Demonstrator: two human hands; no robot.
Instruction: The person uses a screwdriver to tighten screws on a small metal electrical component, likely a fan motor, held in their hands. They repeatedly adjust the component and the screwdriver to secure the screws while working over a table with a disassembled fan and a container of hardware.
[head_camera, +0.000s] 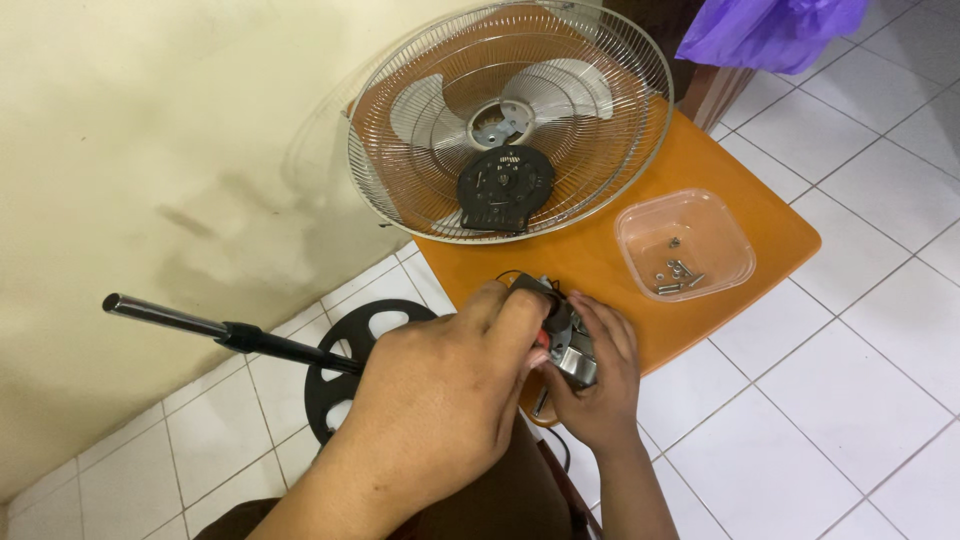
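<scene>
Both hands, the left hand (455, 385) and the right hand (598, 385), grip the small fan motor (565, 340) over the near edge of the orange tabletop (600, 260), so I think a slip can drop it onto the tiled floor (850, 400).

Shiny wire fan guard (600, 150), clear glossy plastic tub (700, 215) of metal screws (678, 272), smooth orange surface (590, 255), glazed white floor tiles (860, 380).

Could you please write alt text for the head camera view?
Two hands, left hand and right hand, hold a small metal fan motor over an orange table. Behind sit a wire fan guard and a clear tub of screws.
</scene>
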